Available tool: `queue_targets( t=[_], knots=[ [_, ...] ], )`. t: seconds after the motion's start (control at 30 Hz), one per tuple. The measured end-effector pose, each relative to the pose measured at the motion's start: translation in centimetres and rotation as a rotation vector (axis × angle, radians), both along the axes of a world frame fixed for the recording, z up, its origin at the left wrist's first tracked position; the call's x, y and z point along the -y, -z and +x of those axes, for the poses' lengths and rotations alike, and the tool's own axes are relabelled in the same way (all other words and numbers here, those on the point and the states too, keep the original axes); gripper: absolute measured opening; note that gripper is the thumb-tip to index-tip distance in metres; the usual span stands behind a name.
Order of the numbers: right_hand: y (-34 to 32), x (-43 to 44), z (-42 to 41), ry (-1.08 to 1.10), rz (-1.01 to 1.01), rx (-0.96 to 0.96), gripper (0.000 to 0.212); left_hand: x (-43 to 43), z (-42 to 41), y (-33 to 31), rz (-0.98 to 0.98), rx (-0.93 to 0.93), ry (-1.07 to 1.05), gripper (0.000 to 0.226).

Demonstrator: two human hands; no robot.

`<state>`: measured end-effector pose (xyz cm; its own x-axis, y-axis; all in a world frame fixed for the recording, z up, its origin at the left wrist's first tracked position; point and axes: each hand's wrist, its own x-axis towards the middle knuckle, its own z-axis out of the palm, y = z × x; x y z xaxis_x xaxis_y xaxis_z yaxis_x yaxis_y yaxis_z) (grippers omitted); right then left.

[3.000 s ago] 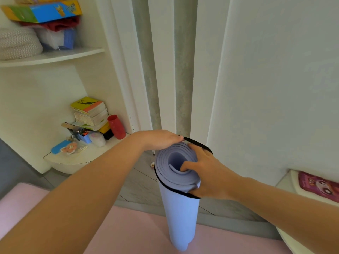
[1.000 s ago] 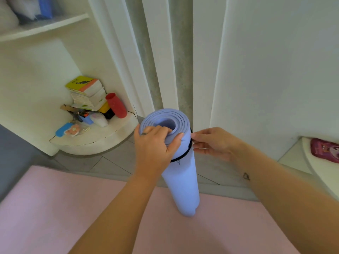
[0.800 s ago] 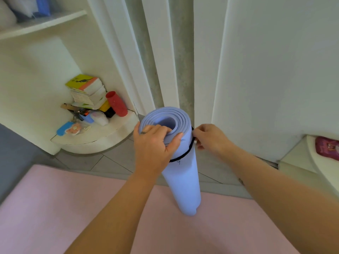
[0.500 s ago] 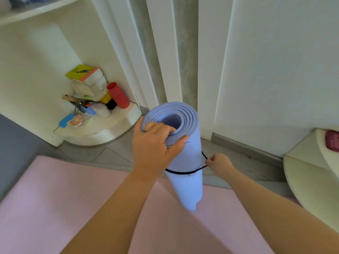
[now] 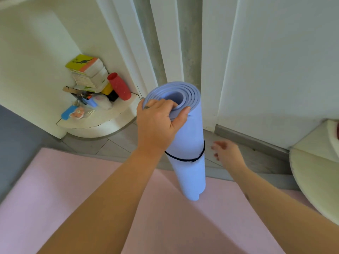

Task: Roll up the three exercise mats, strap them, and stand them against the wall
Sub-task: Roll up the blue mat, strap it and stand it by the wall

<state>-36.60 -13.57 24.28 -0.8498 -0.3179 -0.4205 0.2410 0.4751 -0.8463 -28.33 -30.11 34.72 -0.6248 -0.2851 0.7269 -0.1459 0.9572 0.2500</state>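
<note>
Now: blue roll strapped, the wall is next

Underfoot, the pink mat (image 5: 73,198) lies flat and unrolled across the floor (image 5: 113,143). So I judge the task to be at an early part: one roll is nearly dealt with, this mat is not yet rolled, and a third mat is out of view. Beyond it the wall (image 5: 275,70) runs down to a grey skirting (image 5: 247,139), with a strip of bare floor between the two.

The blue mat (image 5: 189,140) is rolled tight and held upright, tilted slightly. Its lower end is over the far edge of the pink mat, though I cannot tell whether it touches down. It is near the wall but not leaning on it.

The left hand (image 5: 157,125) grips the top of the roll, with its fingers (image 5: 161,105) hooked over the rim into the hollow core and the thumb pressed on the outside. The right hand (image 5: 226,153), blurred, hovers low just beside the roll, its fingers (image 5: 217,143) loosely spread, holding nothing and apart from the mat.

The thin black strap (image 5: 185,159) circles the roll about midway down and looks snug. Strapping appears complete. The next move calls for carrying the roll over the bare strip and setting its foot down firmly so it leans without sliding. The free right hand could steady its body.
</note>
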Motion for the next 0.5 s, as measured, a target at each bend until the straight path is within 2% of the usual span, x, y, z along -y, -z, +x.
queue_targets(
  t=[0.07, 0.1, 0.17, 0.23, 0.3, 0.37, 0.43, 0.47, 0.5],
  knots=[
    [-4.8, -0.7, -0.4, 0.105, -0.185, -0.260, 0.022, -0.4, -0.4, -0.2, -0.010, 0.012, 0.007, 0.048],
    [-7.5, -0.7, -0.2, 0.074, -0.325, -0.390, 0.022, -0.7, -0.6, -0.3, -0.022, 0.023, 0.003, 0.048],
    [-12.2, -0.2, 0.3, -0.180, -0.489, -0.641, 0.033, -1.4, -1.2, -0.5, -0.025, 0.071, -0.015, 0.050],
    [-14.4, 0.6, 0.7, -0.488, -0.458, -0.813, 0.046, -2.1, -1.7, -1.0, 0.062, 0.102, -0.010, 0.048],
    [-14.3, 1.2, 0.2, -0.674, -0.333, -0.838, 0.055, -2.6, -1.8, -1.6, 0.281, 0.016, 0.083, 0.041],
    [-13.1, 1.1, -0.3, -0.684, -0.113, -0.897, 0.075, -2.3, -0.9, -1.6, 0.586, -0.148, 0.186, 0.030],
    [-12.3, 0.5, -0.8, -0.623, -0.018, -0.982, 0.080, -1.6, 0.6, -0.6, 0.903, -0.244, 0.077, 0.020],
    [-12.4, 0.3, -0.8, -0.598, -0.003, -0.970, 0.077, -1.2, 1.2, 0.6, 1.065, -0.218, -0.028, 0.020],
    [-12.6, 0.3, -0.7, -0.581, 0.004, -0.955, 0.074, -0.9, 1.8, 1.8, 1.230, -0.115, -0.120, 0.019]
  ],
)
